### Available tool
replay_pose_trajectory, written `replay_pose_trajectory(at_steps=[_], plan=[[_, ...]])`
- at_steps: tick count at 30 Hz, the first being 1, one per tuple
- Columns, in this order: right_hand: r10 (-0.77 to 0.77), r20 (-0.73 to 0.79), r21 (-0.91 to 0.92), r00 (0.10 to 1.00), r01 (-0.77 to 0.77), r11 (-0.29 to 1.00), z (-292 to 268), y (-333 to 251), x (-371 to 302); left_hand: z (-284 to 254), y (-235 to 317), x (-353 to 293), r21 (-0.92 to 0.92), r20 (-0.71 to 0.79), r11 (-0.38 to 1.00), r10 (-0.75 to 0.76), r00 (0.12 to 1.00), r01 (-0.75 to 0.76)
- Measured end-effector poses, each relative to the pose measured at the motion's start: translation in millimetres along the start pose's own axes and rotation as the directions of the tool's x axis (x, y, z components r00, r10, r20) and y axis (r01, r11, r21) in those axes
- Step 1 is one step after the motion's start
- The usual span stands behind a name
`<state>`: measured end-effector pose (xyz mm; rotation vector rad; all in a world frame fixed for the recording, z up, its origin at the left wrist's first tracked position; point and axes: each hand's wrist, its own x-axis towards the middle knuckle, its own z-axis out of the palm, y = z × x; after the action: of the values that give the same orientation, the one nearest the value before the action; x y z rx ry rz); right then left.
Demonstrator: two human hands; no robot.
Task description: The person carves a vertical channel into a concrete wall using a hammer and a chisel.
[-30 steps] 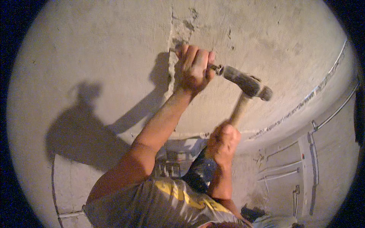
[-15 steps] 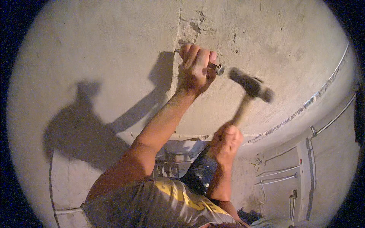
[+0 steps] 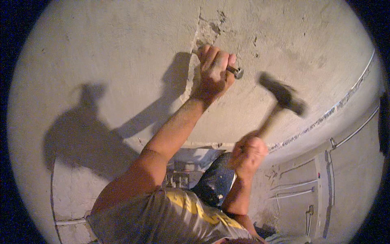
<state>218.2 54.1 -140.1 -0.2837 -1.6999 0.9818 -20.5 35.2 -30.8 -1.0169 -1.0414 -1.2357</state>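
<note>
My left hand (image 3: pixel 215 73) is wrapped round a metal chisel (image 3: pixel 237 72), held against the plastered wall (image 3: pixel 122 49). The chisel's struck end sticks out to the right of my fist; its tip is hidden by my fingers and the wall's broken edge. Above the fist runs a chipped patch (image 3: pixel 207 33) with a ragged left border. My right hand (image 3: pixel 250 156) grips the wooden handle of a hammer (image 3: pixel 283 94). The hammer's dark head, smeared by motion, is apart from the chisel, to its right.
A rough groove (image 3: pixel 313 125) curves along the wall at the right. Beyond it, thin pipes (image 3: pixel 296 192) run along another wall. Below my arms are my trouser leg (image 3: pixel 215 177) and some objects I cannot make out. My shadow (image 3: pixel 85 134) falls at the left.
The hammer and my right hand have moved rightward, widening the space between hammer head and chisel. My left hand still holds the chisel at the chipped edge; the whole view has shifted slightly.
</note>
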Motion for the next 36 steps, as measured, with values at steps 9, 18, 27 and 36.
replay_pose_trajectory(at_steps=[9, 18, 27, 36], plan=[[-0.029, -0.685, 0.48, 0.727, 0.481, 0.734, -42, -43, -38, -2, 2, 3, -0.042, -0.026, 0.996, -0.086, 0.996, 0.085], [-0.636, -0.238, -0.004, 0.735, 0.653, 0.757, -17, -99, 21, -2, -1, -1, -0.02, -0.003, 0.996, -0.082, 0.997, 0.082], [0.064, 0.097, -0.08, 0.993, -0.056, 0.995, 41, -11, 12, 2, -13, -2, -0.039, -0.014, 0.999, -0.025, 1.0, 0.025], [-0.306, -0.43, 0.436, 0.849, 0.493, 0.753, -23, -90, -3, -8, -4, -8, -0.082, 0.002, 0.991, -0.11, 0.994, 0.11]])
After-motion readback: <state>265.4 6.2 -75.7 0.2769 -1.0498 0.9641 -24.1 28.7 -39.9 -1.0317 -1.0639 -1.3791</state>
